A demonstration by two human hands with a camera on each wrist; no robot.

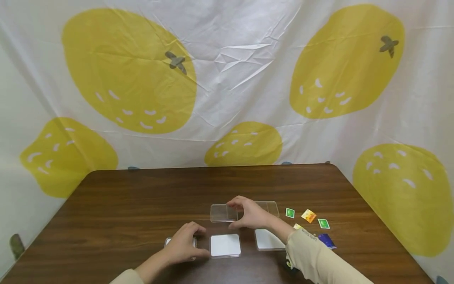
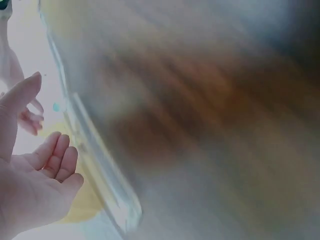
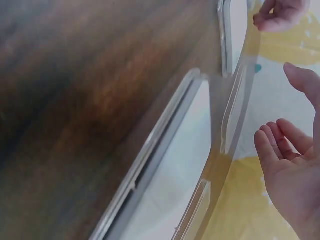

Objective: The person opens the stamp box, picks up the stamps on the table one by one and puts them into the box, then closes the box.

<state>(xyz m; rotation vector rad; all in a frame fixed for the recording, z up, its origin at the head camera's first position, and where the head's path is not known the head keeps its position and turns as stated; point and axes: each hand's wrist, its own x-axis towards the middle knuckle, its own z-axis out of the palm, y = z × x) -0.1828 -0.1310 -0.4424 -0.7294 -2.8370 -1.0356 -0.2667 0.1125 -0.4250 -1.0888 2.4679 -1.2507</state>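
My left hand [image 1: 184, 242] hovers over the left one of three white-topped flat cases, its thumb and fingers apart; it hides most of that case [image 1: 168, 241]. The middle white-topped case [image 1: 225, 245] lies just right of its thumb. My right hand [image 1: 250, 213] is at the back, between two clear plastic cases: the left one [image 1: 219, 213] beside its fingertips, the right one [image 1: 272, 207] behind its wrist. Its thumb and fingers are spread, with nothing between them in the right wrist view. The right white-topped case [image 1: 268, 240] lies partly under the right forearm.
Small colourful pieces lie right of the cases: green ones [image 1: 290, 213], an orange one [image 1: 309, 215] and a blue one [image 1: 327, 241]. A small dark item [image 1: 289, 265] shows beside the right sleeve. A lemon-print cloth [image 1: 241, 90] hangs behind the brown table [image 1: 149, 197].
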